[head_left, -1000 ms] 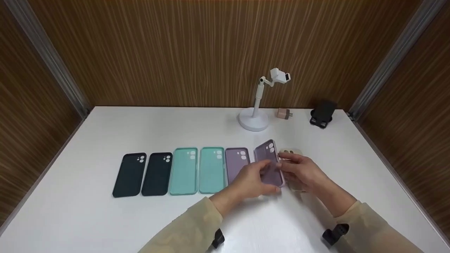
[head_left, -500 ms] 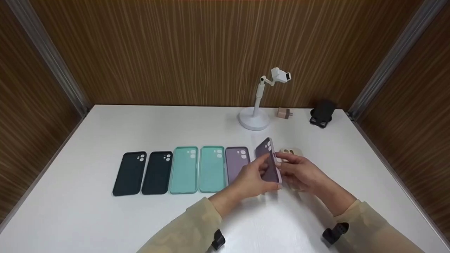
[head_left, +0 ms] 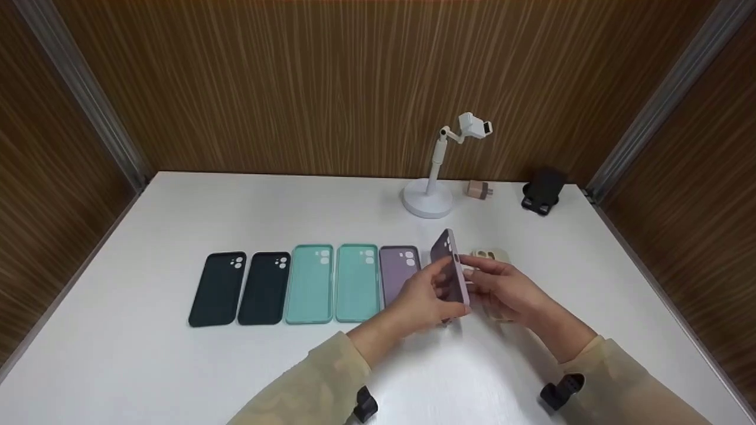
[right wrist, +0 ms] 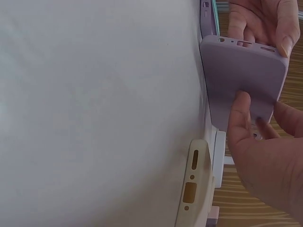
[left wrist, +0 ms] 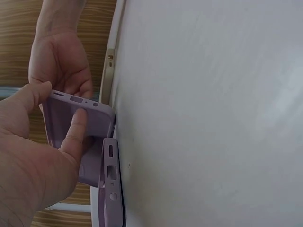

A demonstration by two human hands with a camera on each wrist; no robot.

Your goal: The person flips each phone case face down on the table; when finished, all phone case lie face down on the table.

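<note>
Both hands hold a purple phone case (head_left: 440, 247) that stands tipped up almost on its long edge, its hollow side towards the left. My left hand (head_left: 420, 302) grips it, thumb on the end with the port holes and fingers reaching inside. On the other side my right hand (head_left: 509, 290) pinches it, fingers against the smooth back (right wrist: 241, 66). A second purple phone case (head_left: 397, 274) lies just left of it, hollow side up, partly behind the left hand. Under the right hand lies a beige phone case (head_left: 499, 255), mostly covered.
Further left along the row lie two teal phone cases (head_left: 309, 286) and two black phone cases (head_left: 217, 289). Behind stand a white stand (head_left: 426, 200), a pink plug (head_left: 477, 189) and a black phone holder (head_left: 543, 190). Wood-grain panels (head_left: 283, 88) enclose the white table (head_left: 248, 206).
The held purple case has tilted up from a slant to nearly on edge, turning its back to the right. Both hands stay around it; the other cases have not moved.
</note>
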